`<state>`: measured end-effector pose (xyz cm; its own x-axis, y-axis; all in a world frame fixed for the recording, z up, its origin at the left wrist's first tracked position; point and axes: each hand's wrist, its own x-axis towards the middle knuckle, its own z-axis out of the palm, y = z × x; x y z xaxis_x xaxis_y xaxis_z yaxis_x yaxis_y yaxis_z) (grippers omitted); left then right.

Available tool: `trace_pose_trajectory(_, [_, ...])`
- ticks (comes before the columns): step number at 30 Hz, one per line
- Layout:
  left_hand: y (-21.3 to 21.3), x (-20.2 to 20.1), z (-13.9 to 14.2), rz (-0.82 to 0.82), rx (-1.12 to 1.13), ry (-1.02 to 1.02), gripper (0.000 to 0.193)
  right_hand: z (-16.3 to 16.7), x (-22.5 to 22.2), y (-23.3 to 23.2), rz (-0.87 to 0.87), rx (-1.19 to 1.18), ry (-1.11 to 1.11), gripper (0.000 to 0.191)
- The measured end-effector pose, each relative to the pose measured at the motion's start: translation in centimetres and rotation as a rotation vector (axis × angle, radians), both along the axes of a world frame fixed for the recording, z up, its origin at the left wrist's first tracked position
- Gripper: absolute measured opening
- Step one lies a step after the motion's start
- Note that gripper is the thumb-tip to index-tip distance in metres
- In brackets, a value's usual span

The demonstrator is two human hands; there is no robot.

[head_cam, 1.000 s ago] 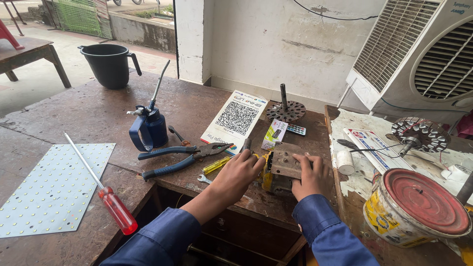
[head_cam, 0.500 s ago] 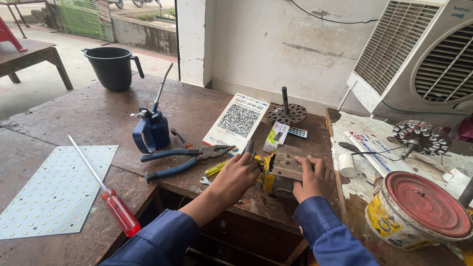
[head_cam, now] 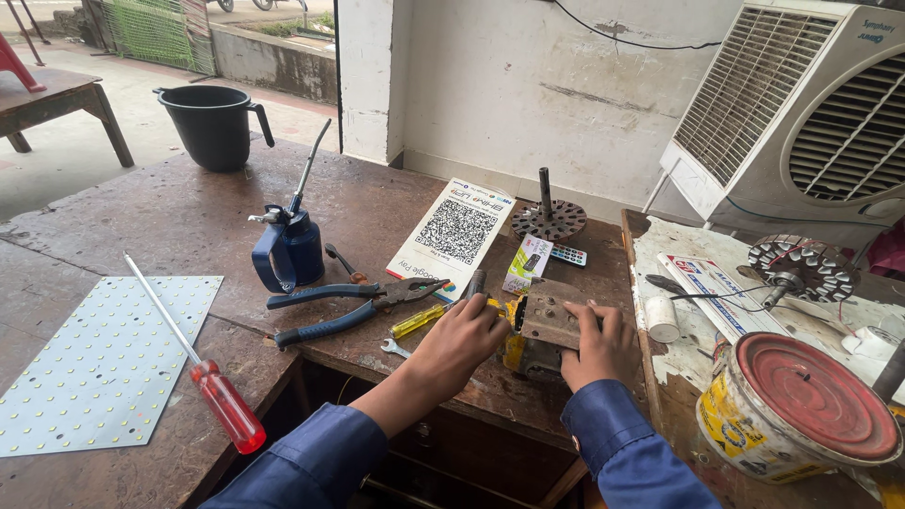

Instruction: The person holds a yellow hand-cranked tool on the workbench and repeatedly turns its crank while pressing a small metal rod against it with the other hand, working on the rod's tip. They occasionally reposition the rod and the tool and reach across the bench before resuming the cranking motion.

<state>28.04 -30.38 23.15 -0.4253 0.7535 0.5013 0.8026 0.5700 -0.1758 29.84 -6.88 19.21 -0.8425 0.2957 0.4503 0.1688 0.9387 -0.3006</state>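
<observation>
Little has moved since the earlier frames: both hands stay on the rusty metal block (head_cam: 550,319) at the workbench (head_cam: 170,221) front edge. Right hand (head_cam: 603,347) grips the block's right side. Left hand (head_cam: 462,341) is closed at its left side around a grey handle (head_cam: 476,282), apparently a tool; its tip is hidden. The work looks mid-course, the block being braced. Blue pliers (head_cam: 349,306) and the red screwdriver (head_cam: 203,377) lie unused. The block's underside and yellow part (head_cam: 514,351) are obscured.
</observation>
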Motion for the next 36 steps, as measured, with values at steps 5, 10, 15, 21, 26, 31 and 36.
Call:
trace_pose_trajectory(5, [-0.7, -1.1, -0.6, 0.010, -0.034, -0.018, 0.076, -0.5, -1.0, -0.4, 0.010, 0.015, 0.025, 0.072])
trace_pose_trajectory(10, [-1.6, -1.8, -1.9, 0.025, 0.079, 0.149, 0.065, -0.8, -1.8, -0.4, -0.020, -0.005, -0.057, 0.073])
trace_pose_trajectory(15, [-1.8, -2.1, -2.2, 0.038, 0.083, 0.054, 0.051, -1.3, -2.2, -0.7, -0.005, -0.025, -0.009, 0.083])
trace_pose_trajectory(21, [-1.5, -2.6, -1.9, 0.030, 0.008, 0.004, 0.063, -1.8, -2.6, -0.9, -0.015, -0.035, 0.078, 0.086])
trace_pose_trajectory(26, [-2.5, -2.4, -2.3, 0.003, 0.049, 0.084, 0.070, -2.0, -2.9, -1.4, -0.025, -0.050, 0.075, 0.085])
trace_pose_trajectory(31, [-2.9, -2.7, -2.2, 0.022, 0.024, 0.087, 0.075, -2.5, -3.1, -1.7, 0.006, -0.035, 0.170, 0.093])
trace_pose_trajectory(36, [-2.9, -2.9, -2.3, 0.023, -0.001, 0.119, 0.079, -3.2, -3.3, -1.6, 0.022, -0.051, 0.193, 0.093])
